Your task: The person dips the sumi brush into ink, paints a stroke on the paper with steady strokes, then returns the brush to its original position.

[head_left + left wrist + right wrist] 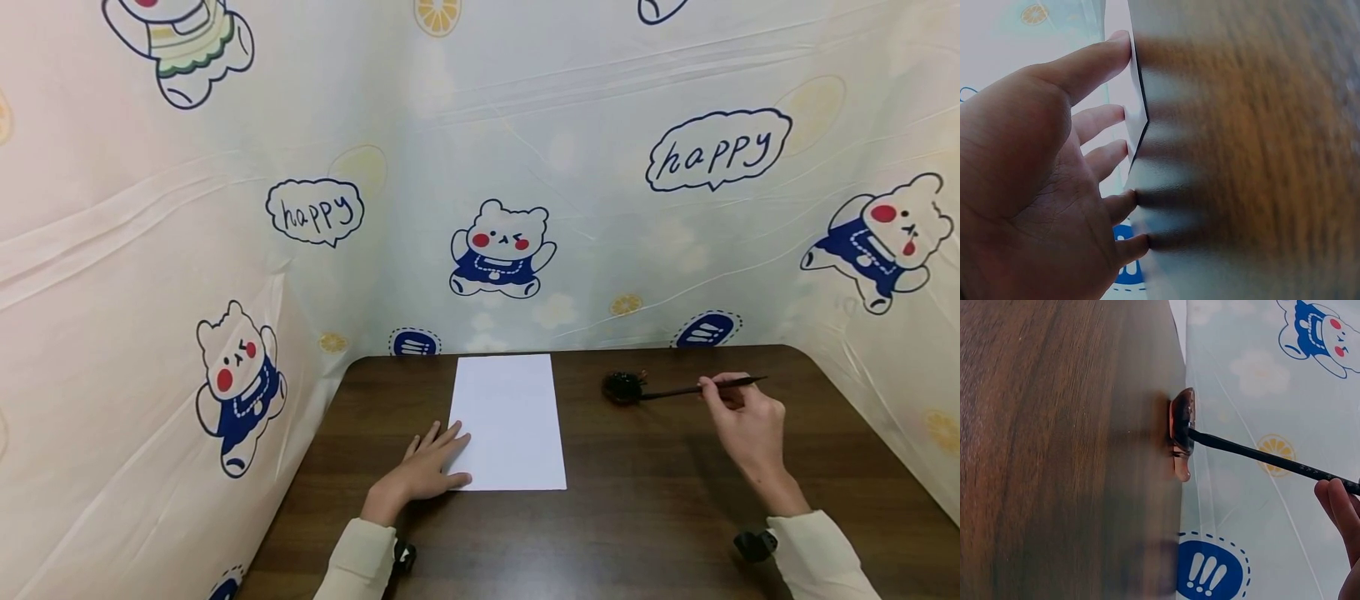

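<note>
A white sheet of paper lies flat on the dark wooden table. My left hand rests at its lower left corner with fingers spread, thumb and some fingertips on the sheet, as the left wrist view also shows. In my right hand I pinch a black writing brush, held nearly level. Its tip end dips into a small dark ink dish to the right of the paper. From the side, in the right wrist view, the dish looks reddish brown and glossy; the bristles are hidden inside it.
The brown wooden table reaches back to a pale curtain printed with bears and lettering. The curtain also hangs along both sides. Each wrist wears a small black device near a white sleeve.
</note>
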Demonstrator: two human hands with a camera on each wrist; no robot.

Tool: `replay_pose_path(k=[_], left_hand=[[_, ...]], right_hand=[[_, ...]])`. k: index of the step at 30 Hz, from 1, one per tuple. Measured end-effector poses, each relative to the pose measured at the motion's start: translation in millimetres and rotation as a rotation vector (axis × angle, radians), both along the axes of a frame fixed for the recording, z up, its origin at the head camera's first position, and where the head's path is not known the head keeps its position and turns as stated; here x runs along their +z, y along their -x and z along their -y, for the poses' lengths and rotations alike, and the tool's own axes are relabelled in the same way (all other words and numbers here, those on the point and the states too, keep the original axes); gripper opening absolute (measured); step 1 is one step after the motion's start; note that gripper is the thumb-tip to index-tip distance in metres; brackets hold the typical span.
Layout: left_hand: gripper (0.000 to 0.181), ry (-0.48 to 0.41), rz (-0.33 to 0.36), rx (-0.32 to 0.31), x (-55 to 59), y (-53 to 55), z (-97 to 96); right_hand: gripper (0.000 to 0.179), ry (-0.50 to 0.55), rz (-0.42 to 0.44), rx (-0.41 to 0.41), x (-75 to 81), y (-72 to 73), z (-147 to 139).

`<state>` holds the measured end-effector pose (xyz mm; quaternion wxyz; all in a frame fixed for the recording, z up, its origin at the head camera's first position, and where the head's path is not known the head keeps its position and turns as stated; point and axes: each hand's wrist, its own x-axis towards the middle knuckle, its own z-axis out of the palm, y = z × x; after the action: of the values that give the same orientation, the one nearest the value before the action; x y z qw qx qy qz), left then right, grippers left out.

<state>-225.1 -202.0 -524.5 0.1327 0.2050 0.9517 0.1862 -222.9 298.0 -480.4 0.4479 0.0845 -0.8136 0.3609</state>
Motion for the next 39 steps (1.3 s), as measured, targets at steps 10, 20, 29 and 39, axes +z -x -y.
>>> replay_pose_path(k=[10,20,29,39], left_hand=[[0.073,0.007,0.001,0.005,-0.5,0.6,-0.2],[0.072,-0.005,0.007,0.001,0.6,-0.8,-0.7],[0.072,-0.005,0.0,0.005,0.0,0.2,-0.8],[0.072,-0.006,-0.001,0.003,-1.7,0.7,-0.2]], right_hand=[[0.011,0.01,-0.01,0.008,1.3,-2.9,0],[0.012,0.002,-0.021,-0.014,1.9,-5.0,-1],[0.012,-0.015,-0.007,-0.019,5.3,-6.3,-2],[0.012,-0.024,-0.012,-0.011,13.0,-9.2,-2]])
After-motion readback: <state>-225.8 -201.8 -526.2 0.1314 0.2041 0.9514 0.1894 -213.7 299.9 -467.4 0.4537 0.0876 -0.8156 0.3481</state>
